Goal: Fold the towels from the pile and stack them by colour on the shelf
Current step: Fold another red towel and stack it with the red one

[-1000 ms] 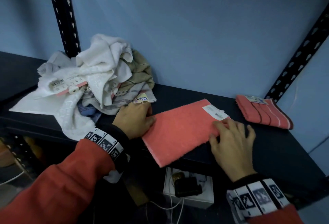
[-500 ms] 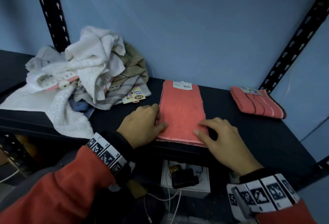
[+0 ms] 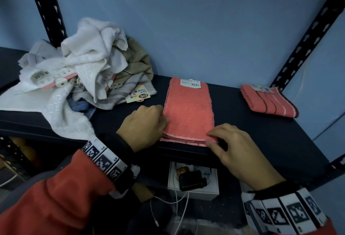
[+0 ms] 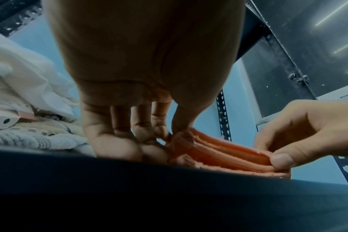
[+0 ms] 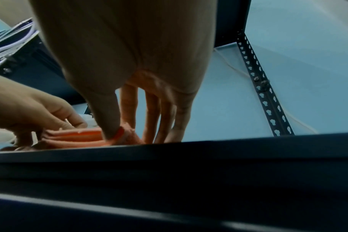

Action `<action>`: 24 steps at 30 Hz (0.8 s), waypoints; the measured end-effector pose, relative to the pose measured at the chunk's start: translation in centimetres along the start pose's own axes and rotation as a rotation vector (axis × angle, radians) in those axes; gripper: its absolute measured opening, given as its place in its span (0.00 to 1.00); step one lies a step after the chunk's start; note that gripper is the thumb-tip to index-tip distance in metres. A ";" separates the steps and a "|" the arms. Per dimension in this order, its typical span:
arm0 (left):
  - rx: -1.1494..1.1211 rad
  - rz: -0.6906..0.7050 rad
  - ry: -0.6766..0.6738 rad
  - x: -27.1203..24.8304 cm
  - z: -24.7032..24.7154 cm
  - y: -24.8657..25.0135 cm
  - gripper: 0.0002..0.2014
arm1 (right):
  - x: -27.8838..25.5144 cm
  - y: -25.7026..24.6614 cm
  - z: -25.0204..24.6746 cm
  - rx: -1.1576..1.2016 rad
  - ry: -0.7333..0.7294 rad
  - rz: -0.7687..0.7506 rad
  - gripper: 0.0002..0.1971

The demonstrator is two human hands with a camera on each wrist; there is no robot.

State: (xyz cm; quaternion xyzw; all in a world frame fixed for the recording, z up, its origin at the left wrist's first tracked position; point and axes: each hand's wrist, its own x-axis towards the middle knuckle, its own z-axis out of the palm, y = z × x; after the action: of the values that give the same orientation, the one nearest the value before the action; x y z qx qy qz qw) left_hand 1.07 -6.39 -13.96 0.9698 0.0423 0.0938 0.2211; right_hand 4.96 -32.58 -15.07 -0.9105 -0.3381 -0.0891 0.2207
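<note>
A coral towel [image 3: 188, 111], folded into a long strip with a white label at its far end, lies on the dark shelf [image 3: 261, 137], running front to back. My left hand [image 3: 143, 124] pinches its near left corner [image 4: 181, 139]. My right hand [image 3: 224, 141] pinches the near right corner [image 5: 121, 135], thumb on the folded layers. An unfolded pile [image 3: 84, 74] of white, beige and grey towels sits at the shelf's left. One folded coral striped towel [image 3: 268, 101] lies at the far right.
Black perforated shelf posts [image 3: 46, 6] stand at the back left and right against a blue wall. Below the shelf's front edge sits a white box [image 3: 193, 182] with a black device and white cables. A yellow tag [image 3: 138, 94] lies next to the pile.
The coral towel was turned from a slanted lie to straight front-to-back. Both hands slid to its near corners and now pinch them.
</note>
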 end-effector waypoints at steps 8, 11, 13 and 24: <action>-0.081 -0.009 0.143 0.0 0.1 0.3 0.14 | -0.1 -0.7 0.1 0.040 0.162 0.020 0.07; -0.116 -0.034 0.130 0.2 0.1 0.2 0.15 | -0.4 -1.8 0.4 -0.140 0.194 0.053 0.04; -0.099 -0.055 0.112 0.2 0.2 0.0 0.15 | -0.5 -2.4 0.7 -0.221 0.225 0.058 0.10; 0.051 -0.039 0.045 0.0 0.6 0.2 0.14 | -0.4 -3.1 1.8 -0.349 0.247 0.069 0.15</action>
State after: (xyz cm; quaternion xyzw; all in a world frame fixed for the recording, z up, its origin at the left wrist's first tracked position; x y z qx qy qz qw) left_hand 1.21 -6.86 -14.38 0.9717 0.0687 0.1102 0.1973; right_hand 2.65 -29.85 -15.67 -0.9281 -0.2566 -0.2497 0.1022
